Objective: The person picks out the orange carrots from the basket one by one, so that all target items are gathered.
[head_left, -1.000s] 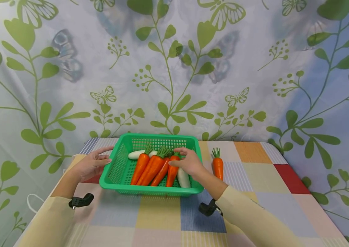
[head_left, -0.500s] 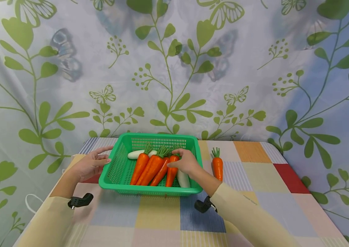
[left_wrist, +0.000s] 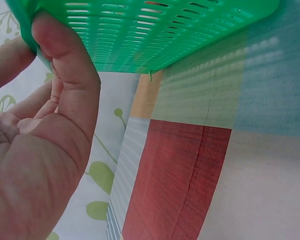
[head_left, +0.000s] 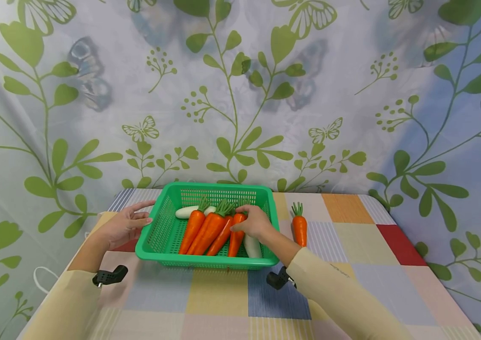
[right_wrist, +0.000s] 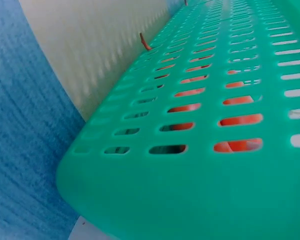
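Observation:
A green plastic basket (head_left: pixel 206 260) stands on the table, with several orange carrots (head_left: pixel 212 231) lying in it, green tops to the back. Two whitish, radish-like vegetables lie there too, one pale one (head_left: pixel 252 246) at the right and a white one (head_left: pixel 185 212) at the back. My left hand (head_left: pixel 126 227) pinches the basket's left rim; in the left wrist view the thumb (left_wrist: pixel 50 37) lies against the rim. Inside the basket, my right hand (head_left: pixel 257 222) holds the upper end of the rightmost carrot (head_left: pixel 235 243). The right wrist view shows only the basket's slotted wall (right_wrist: pixel 190 185).
One carrot (head_left: pixel 299 230) lies alone on the patchwork tablecloth (head_left: pixel 219 293), right of the basket. Behind the table hangs a leaf-patterned curtain (head_left: pixel 342 94). A white cable (head_left: pixel 38 278) loops beside the table's left edge.
My right hand and forearm have shifted slightly left, staying at the same carrot. The left hand keeps its place on the basket's rim.

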The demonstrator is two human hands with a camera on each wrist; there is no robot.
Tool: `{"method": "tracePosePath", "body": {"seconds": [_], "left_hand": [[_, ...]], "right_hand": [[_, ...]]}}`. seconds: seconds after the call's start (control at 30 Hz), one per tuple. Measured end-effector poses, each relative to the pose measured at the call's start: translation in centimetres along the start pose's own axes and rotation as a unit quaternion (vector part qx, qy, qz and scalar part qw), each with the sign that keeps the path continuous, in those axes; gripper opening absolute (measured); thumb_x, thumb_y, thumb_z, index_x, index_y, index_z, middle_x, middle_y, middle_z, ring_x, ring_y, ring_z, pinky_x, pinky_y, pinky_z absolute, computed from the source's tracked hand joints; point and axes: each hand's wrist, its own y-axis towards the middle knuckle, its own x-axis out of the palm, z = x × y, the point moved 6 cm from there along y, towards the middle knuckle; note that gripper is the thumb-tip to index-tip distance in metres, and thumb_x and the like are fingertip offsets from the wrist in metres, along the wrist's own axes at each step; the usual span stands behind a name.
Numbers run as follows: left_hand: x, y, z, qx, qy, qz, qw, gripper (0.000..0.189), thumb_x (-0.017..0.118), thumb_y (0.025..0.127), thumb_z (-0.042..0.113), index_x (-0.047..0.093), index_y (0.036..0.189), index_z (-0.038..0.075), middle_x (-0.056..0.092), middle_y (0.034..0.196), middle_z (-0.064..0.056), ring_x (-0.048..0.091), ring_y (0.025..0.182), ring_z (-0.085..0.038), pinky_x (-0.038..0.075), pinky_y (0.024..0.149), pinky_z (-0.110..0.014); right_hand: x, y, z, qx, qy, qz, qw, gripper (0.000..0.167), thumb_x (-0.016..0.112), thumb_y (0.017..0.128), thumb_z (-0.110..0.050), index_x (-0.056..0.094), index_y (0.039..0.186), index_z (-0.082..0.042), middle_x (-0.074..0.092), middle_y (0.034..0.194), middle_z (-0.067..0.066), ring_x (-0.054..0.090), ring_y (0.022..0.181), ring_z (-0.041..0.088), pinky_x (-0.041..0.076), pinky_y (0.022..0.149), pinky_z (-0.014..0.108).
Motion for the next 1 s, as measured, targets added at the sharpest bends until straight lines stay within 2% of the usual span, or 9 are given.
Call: {"method": "tracePosePath", "body": {"seconds": [0.13,0.3,0.57,0.77,1.0], "left_hand": [[0.05,-0.06,0.14,0.001,0.005,0.003,1.0,0.077,0.063,0.102,0.014,0.017,0.164,0.014,0.063,0.111,0.003,0.069,0.102,-0.013,0.061,0.09,-0.031],[0.19,-0.12,0.3,0.007,0.011,-0.008,0.9999,0.078,0.062,0.103,0.014,0.015,0.165,0.012,0.062,0.116,0.002,0.069,0.104,-0.012,0.061,0.09,-0.032],[0.21,-0.3,0.49,0.011,0.008,-0.016,0.9998,0.077,0.06,0.104,0.014,0.013,0.165,0.011,0.062,0.11,0.003,0.07,0.102,-0.012,0.061,0.09,-0.031],[0.25,-0.16,0.44,0.013,0.009,-0.017,0.9997,0.077,0.06,0.104,0.014,0.013,0.165,0.01,0.062,0.109,0.003,0.07,0.102,-0.013,0.062,0.089,-0.032],[0.02,0.06,0.03,0.007,0.013,-0.006,0.9999,0.077,0.062,0.103,0.016,0.016,0.164,0.013,0.062,0.115,0.001,0.07,0.104,-0.014,0.062,0.09,-0.033]], "right_hand": [[-0.03,0.13,-0.19,-0.001,-0.008,-0.001,1.0,0.059,0.087,0.08,-0.014,0.065,0.135,-0.011,0.058,0.144,0.017,0.059,0.122,0.035,0.054,0.099,0.048],[-0.04,0.19,-0.19,-0.001,-0.01,0.003,0.9999,0.058,0.087,0.08,-0.009,0.066,0.134,-0.012,0.059,0.142,0.017,0.06,0.12,0.036,0.056,0.095,0.047],[-0.16,0.13,-0.34,-0.023,-0.013,0.009,0.9996,0.057,0.087,0.079,-0.009,0.067,0.131,-0.011,0.063,0.136,0.016,0.063,0.112,0.032,0.057,0.09,0.043],[-0.21,-0.03,-0.43,-0.037,-0.002,0.007,0.9993,0.054,0.087,0.079,-0.008,0.068,0.13,-0.012,0.062,0.139,0.015,0.062,0.119,0.033,0.057,0.095,0.045],[-0.25,-0.28,-0.78,-0.06,-0.025,0.008,0.9979,0.053,0.087,0.08,-0.012,0.068,0.129,-0.015,0.061,0.14,0.015,0.06,0.123,0.034,0.055,0.098,0.048]]}}
